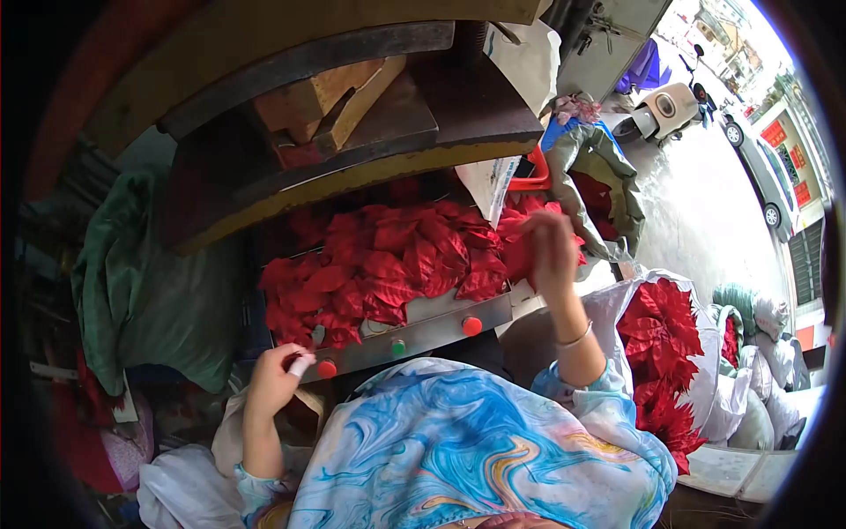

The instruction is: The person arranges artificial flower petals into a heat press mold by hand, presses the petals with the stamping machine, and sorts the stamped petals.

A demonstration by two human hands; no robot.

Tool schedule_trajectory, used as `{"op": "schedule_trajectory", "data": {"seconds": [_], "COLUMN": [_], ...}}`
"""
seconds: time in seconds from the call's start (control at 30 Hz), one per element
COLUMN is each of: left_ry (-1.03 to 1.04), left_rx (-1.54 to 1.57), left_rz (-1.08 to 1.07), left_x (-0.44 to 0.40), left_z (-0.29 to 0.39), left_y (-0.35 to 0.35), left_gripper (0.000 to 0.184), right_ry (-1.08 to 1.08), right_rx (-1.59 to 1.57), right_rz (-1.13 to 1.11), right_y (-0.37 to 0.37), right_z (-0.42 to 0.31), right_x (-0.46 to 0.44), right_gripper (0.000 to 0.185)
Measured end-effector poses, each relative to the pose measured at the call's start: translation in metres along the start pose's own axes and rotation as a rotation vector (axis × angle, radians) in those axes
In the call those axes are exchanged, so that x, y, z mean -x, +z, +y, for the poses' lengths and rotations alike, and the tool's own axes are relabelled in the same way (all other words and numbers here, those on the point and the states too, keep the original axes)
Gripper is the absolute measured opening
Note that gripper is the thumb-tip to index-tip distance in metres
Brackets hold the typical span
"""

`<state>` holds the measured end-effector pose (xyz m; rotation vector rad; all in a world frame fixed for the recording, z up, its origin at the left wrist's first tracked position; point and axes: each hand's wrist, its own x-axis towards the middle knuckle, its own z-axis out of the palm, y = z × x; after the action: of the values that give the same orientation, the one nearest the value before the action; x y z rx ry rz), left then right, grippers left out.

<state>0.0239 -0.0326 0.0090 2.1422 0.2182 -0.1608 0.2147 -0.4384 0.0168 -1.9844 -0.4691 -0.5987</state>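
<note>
A heap of red fabric poinsettia petals (397,256) covers the bed of a machine. My left hand (275,379) is at the near left corner of the heap, fingers curled together, with a white wrap on one finger. Whatever it pinches is too small to make out. My right hand (551,256) is raised over the right end of the heap and smeared by motion, so its fingers do not show clearly. A bracelet circles that wrist. Between me and the petals runs the metal control panel (432,333), with a green button (398,347) and two red ones.
The heavy press head (352,176) overhangs the petals. To the right stand an open grey-green sack (586,150) and a white sack (621,304) of red flowers. Green cloth (167,282) hangs at left. Outside are a scooter (665,110) and a car (760,167).
</note>
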Motion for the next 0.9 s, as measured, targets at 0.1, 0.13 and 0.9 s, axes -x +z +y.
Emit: {"op": "schedule_trajectory", "data": {"seconds": [0.1,0.13,0.9], "left_ry": [-0.187,-0.256,-0.154], "left_rx": [-0.222,-0.374,0.033], "left_rz": [0.114,0.178,0.753], "left_x": [0.018,0.027,0.03], "left_z": [-0.044,-0.076,-0.112], "left_y": [-0.017,-0.017,0.04], "left_gripper": [0.012,0.015,0.015], "right_ry": [-0.005,-0.003,-0.068], "right_rx": [0.13,0.293,0.07], "right_rz": [0.181,0.116,-0.541], "right_y": [-0.028,-0.021,0.173], "right_z": [0.078,0.114,0.017], "right_x": [-0.003,0.007,0.022], "right_gripper": [0.02,0.025,0.03]}}
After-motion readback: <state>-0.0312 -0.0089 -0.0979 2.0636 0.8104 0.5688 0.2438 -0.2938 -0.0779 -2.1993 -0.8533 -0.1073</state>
